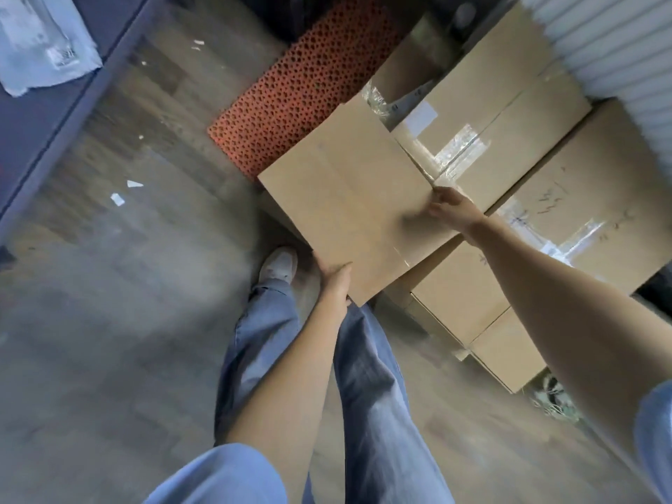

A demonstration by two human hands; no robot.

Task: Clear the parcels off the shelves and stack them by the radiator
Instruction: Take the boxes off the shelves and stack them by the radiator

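Plain brown cardboard parcel held flat above the floor, mid-scene, tilted diamond-wise with one corner pointing near. Left hand gripping the near-left edge close to that corner, thumb on top, fingers hidden beneath. Right hand clasping the right corner, fingers curled over the edge, somewhat blurred. Right edge of the parcel overlapping the stack of taped cardboard boxes on the right, whether touching or just above not clear. Stack set against the white ribbed radiator at far right; glossy clear tape and a white label on the upper boxes, faint scribbles on one lid. More boxes lower on the near side of the stack, down at floor level. Orange perforated mat on the floor just beyond the parcel, partly covered by it. Blue shelf along the far left, with a pale plastic-wrapped packet lying on it. Small white scraps scattered on the grey wood-look floor. Blue jeans and one white shoe below the parcel, light blue sleeves at the near edge.
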